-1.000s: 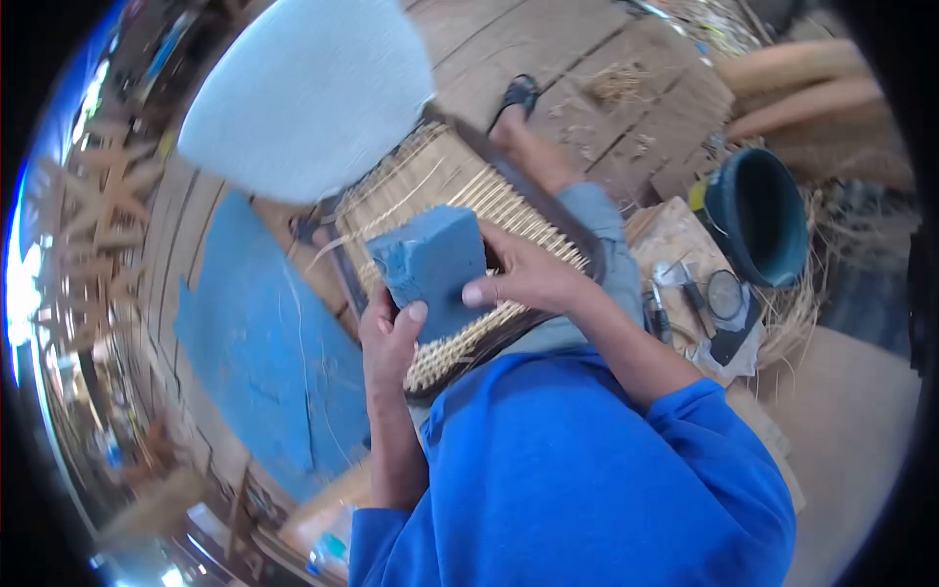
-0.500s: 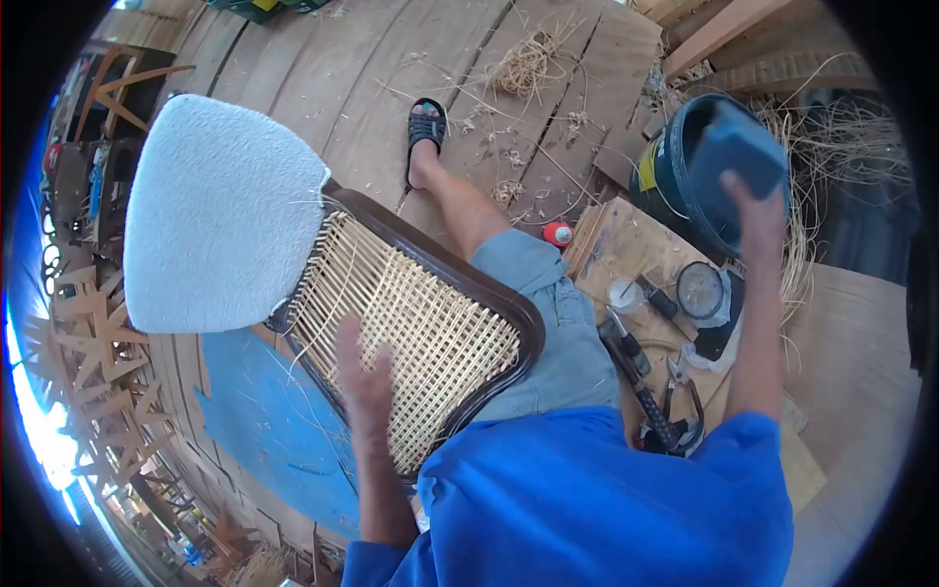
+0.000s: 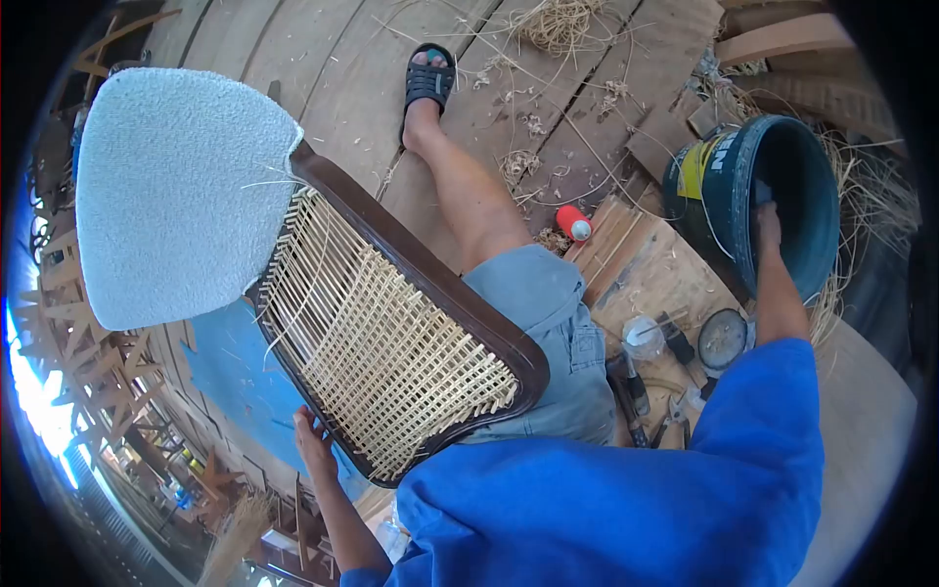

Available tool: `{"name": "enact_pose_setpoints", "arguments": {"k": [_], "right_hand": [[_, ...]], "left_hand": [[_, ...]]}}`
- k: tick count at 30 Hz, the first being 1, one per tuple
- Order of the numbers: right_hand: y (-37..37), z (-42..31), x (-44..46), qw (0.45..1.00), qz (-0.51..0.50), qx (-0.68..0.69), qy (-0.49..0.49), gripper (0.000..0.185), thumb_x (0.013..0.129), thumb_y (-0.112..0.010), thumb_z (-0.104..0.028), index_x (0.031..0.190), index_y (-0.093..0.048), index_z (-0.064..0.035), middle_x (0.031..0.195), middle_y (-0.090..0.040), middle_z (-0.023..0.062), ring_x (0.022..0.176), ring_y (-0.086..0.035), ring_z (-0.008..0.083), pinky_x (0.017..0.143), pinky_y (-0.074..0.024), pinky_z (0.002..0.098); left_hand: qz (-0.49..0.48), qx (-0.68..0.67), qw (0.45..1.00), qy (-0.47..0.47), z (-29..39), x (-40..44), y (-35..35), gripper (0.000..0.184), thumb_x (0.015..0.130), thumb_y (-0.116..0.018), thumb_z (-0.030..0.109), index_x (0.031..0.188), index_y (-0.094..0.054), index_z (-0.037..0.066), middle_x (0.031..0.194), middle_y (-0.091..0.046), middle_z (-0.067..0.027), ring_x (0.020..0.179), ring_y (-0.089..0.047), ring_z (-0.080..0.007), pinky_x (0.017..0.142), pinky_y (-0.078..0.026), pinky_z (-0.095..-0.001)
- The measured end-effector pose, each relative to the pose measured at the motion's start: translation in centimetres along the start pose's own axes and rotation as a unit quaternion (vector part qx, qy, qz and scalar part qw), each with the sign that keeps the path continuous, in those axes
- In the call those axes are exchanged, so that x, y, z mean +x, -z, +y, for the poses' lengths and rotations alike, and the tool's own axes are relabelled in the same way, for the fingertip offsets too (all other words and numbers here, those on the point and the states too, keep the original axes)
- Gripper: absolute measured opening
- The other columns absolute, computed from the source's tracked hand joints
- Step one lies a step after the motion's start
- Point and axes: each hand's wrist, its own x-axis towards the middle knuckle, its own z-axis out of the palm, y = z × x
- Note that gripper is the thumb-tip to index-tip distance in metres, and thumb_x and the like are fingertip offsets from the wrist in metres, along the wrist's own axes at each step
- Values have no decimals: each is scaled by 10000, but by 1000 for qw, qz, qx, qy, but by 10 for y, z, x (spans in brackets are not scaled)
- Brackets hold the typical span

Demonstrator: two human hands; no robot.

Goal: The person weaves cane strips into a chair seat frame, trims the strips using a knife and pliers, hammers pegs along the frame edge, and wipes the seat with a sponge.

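Across my lap lies a chair frame of dark brown wood [image 3: 460, 313], its panel woven with pale cane strips [image 3: 401, 352]. The weave is dense towards me and looser at the far end, where a few loose strands stick up. A light blue padded part [image 3: 186, 196] adjoins that end. My left hand [image 3: 315, 450] is beside the frame's lower left edge, fingers slightly bent and apart; whether it touches the wood I cannot tell. Inside the mouth of a dark green bucket [image 3: 704, 186] is my right hand [image 3: 770, 230], with a small bluish part of something at its fingers, mostly in shadow.
On a wooden board [image 3: 655, 269] to my right are a clear cup [image 3: 641, 335], a round dish [image 3: 724, 338], pliers [image 3: 675, 416] and other tools. A red spray-type can [image 3: 572, 222] lies near it. Cane scraps [image 3: 558, 24] litter the plank floor.
My right hand has gone down into the bucket with the dark bluish block-like thing. My left hand has moved from above the woven cane to the frame's outer left side. The view has shifted.
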Motion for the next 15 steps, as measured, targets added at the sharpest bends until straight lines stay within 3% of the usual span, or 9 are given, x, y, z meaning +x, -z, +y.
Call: {"name": "enact_pose_setpoints", "arguments": {"k": [2,5,6,7,9,13,14,15], "right_hand": [[-80,90,113,965,-82,248,-35,422,910,-468,-311,1145,-578,23,1018,-641,147,910,-607,249,817,-457,388],[-38,16,21,988,-74,62,122,362,808,-645,-304,999,-640,4,916,-670,153,858,-650,305,746,-496,409],[0,-25,-28,992,-12,-12,123,415,766,-702,-273,1058,-610,7,936,-662,178,809,-658,287,705,-510,390],[35,-54,-67,994,-16,64,92,450,751,-715,-261,1090,-592,8,957,-658,184,823,-657,284,720,-512,391],[83,-86,-118,975,-23,220,32,533,719,-743,-237,1153,-554,9,998,-652,196,851,-657,278,751,-518,392],[128,-78,-144,929,24,342,135,558,734,-729,-173,1222,-509,-12,1056,-636,165,970,-634,267,857,-497,383],[138,-71,-146,914,23,365,178,579,736,-732,-181,1238,-499,-12,1098,-624,163,1002,-619,276,904,-477,399],[142,-71,-143,894,8,386,228,600,737,-736,-189,1254,-489,-12,1140,-612,162,1035,-605,284,952,-457,415]], "left_hand": [[-7,21,1000,-6,-4,2,-4,601,933,-394,534,1290,-470,57,1237,-516,-95,935,-544,-204,749,-446,-352],[-36,11,999,-3,-3,3,-6,573,947,-374,523,1231,-496,40,1145,-567,-92,931,-575,-205,771,-478,-352],[-59,-9,998,-7,-5,5,-6,563,954,-358,518,1200,-507,34,1093,-586,-89,937,-583,-204,791,-482,-353],[-82,-32,996,-11,-9,9,-8,556,961,-343,513,1168,-519,27,1041,-605,-86,944,-590,-203,812,-486,-353],[-78,-97,992,27,-25,22,-12,532,963,-369,474,1206,-506,21,1111,-592,-108,954,-602,-213,823,-495,-360],[-106,-112,987,39,-23,17,-20,542,960,-386,462,1249,-484,14,1151,-581,-128,965,-609,-237,809,-506,-367],[-75,-101,991,47,-18,14,-23,573,955,-400,465,1304,-444,13,1186,-564,-138,1006,-596,-253,859,-489,-377],[-71,-93,993,34,-25,18,-21,594,948,-421,458,1344,-406,15,1254,-520,-151,1108,-529,-243,973,-382,-377]]}}
